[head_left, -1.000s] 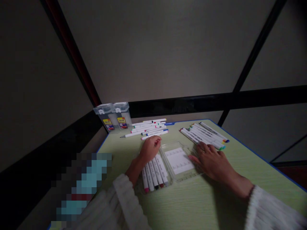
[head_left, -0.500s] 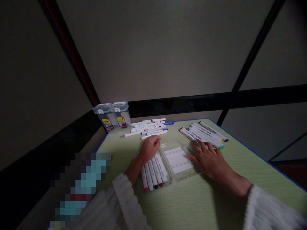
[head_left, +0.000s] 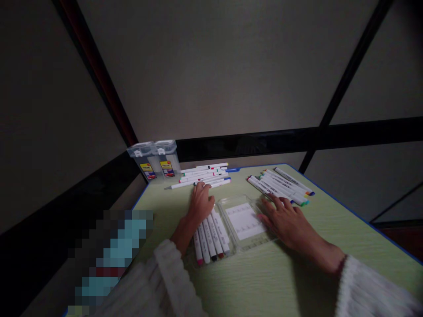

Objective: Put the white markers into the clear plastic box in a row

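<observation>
Open clear-plastic case (head_left: 251, 243); slim white markers (head_left: 209, 237) inside, some far ends hidden by left hand (head_left: 200, 203); its fingers curled, can't tell grip; right hand (head_left: 286, 220) fingers spread wide.

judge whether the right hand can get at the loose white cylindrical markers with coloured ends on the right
Probably yes: the right hand is close beside the loose white cylindrical markers, with nothing visible standing in between.
</observation>
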The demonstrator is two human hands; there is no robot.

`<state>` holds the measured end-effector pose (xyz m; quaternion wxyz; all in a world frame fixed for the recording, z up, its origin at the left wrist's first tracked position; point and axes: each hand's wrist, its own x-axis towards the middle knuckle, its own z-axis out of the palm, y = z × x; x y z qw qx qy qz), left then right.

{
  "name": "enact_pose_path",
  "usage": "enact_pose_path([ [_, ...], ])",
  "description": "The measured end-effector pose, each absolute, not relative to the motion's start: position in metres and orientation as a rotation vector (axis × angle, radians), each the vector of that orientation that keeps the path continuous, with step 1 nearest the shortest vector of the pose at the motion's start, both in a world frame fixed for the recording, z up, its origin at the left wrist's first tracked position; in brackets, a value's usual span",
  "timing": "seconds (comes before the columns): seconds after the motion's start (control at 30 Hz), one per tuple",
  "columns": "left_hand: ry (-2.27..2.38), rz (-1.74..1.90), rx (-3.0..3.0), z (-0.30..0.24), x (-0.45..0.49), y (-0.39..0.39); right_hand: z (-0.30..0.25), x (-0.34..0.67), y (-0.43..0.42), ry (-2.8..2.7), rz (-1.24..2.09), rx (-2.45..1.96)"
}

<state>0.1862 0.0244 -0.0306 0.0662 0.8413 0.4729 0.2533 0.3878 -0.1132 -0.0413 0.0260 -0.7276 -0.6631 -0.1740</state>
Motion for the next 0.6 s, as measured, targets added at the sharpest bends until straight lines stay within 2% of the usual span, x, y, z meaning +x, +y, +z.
enact_pose_path([
  [0.6,1.478,0.370,2.684,-0.0318,0.1846,0.0189,-0.0439,0.3895,-0.1126,-2.076,-0.495,-2.195],
])
